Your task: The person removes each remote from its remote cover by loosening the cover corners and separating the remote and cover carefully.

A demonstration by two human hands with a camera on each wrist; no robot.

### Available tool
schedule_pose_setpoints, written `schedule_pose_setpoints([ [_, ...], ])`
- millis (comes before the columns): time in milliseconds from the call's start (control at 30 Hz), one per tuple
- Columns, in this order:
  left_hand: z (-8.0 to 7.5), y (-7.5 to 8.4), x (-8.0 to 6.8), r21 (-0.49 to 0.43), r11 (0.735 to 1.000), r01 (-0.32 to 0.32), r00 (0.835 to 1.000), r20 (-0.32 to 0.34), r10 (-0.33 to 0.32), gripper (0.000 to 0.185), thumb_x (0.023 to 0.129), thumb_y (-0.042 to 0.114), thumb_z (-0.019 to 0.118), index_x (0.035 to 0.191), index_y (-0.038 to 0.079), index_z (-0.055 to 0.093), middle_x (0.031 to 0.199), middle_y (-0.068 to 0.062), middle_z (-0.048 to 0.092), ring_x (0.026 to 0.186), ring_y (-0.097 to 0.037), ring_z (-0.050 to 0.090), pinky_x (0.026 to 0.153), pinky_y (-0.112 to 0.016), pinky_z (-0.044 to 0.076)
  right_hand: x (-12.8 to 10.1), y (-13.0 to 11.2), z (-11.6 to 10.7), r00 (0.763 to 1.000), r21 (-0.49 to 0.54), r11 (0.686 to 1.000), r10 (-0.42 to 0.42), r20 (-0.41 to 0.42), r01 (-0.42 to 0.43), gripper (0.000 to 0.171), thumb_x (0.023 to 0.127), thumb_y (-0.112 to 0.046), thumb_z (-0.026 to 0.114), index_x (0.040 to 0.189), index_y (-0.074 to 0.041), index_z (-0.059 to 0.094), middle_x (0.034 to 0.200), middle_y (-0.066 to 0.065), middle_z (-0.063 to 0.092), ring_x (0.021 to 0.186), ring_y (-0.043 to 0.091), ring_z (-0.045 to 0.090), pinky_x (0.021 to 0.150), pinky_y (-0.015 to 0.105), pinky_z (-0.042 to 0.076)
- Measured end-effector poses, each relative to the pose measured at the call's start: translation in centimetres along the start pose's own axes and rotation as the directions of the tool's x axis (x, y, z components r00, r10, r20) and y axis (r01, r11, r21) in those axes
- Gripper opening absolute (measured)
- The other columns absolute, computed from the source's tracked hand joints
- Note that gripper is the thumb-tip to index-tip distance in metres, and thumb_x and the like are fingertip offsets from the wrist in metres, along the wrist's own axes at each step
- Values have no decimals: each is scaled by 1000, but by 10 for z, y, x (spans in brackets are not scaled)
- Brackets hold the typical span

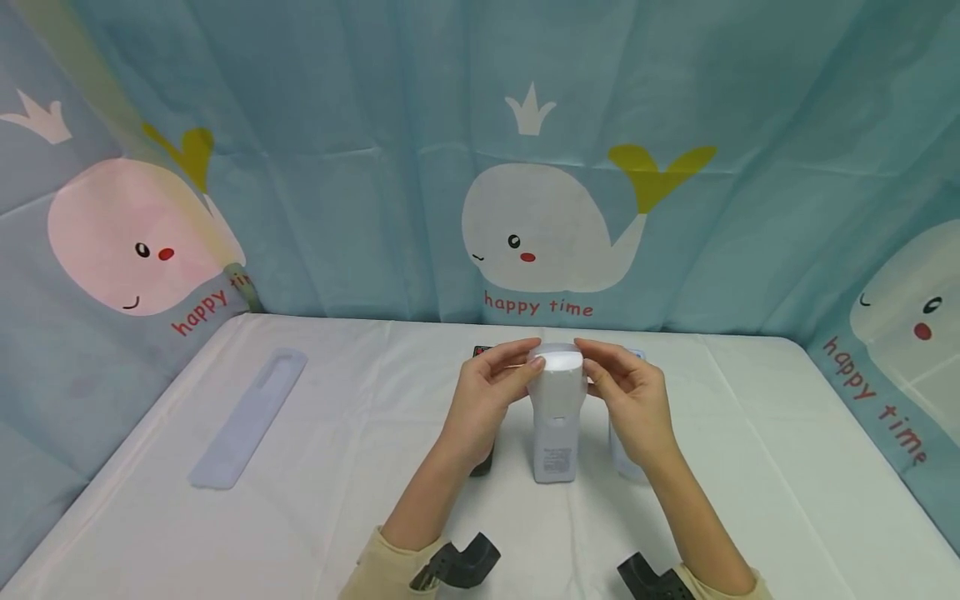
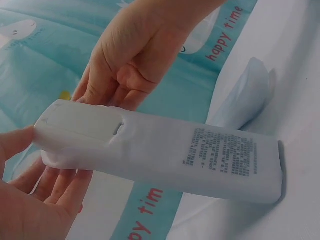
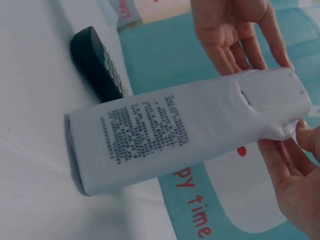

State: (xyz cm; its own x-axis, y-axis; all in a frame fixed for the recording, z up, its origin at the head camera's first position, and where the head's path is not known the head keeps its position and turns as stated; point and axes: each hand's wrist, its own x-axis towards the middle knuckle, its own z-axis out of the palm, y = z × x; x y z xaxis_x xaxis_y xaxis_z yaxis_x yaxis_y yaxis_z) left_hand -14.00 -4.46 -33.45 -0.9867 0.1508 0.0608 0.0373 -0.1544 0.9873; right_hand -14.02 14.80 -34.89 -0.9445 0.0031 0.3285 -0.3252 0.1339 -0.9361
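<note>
A white remote control (image 1: 557, 417) stands upright on its lower end, its back with battery cover and printed label towards me. A translucent soft sleeve (image 2: 235, 192) wraps it, bulging loosely near the top. My left hand (image 1: 483, 400) pinches the upper left edge between thumb and fingers. On the other side my right hand (image 1: 633, 404) pinches the sleeve's upper right edge, its thumb (image 3: 306, 135) at the rim. Behind the left hand lies a black remote control (image 3: 95, 62), partly hidden. A pale bluish translucent item (image 2: 245, 97) lies behind the right hand, partly covered by it.
A flat translucent sleeve (image 1: 247, 421) with a slot near its far end lies on the left of the white-covered table (image 1: 360, 500). Blue curtains (image 1: 360, 233) printed with whales hang at the back and both sides. Black camera mounts (image 1: 468, 562) sit on the wrists.
</note>
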Motion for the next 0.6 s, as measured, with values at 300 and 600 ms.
schedule_pose_setpoints([
  [300,-3,-5,0,17,1000,-6,999,41,5,42,106,15,66,146,5,60,134,-18,64,116,-24,69,96,-42,61,-2,-1,0,1000,18,1000,21,11,-21,33,106,1,58,138,8,62,110,-18,73,100,5,71,82,24,63],
  [600,-8,-14,-4,121,992,-28,995,97,16,55,100,12,73,152,7,55,134,-17,68,115,-29,70,95,-41,61,-10,2,-3,998,7,999,41,50,-42,36,106,-3,61,141,6,60,111,-15,74,103,5,72,84,25,63],
])
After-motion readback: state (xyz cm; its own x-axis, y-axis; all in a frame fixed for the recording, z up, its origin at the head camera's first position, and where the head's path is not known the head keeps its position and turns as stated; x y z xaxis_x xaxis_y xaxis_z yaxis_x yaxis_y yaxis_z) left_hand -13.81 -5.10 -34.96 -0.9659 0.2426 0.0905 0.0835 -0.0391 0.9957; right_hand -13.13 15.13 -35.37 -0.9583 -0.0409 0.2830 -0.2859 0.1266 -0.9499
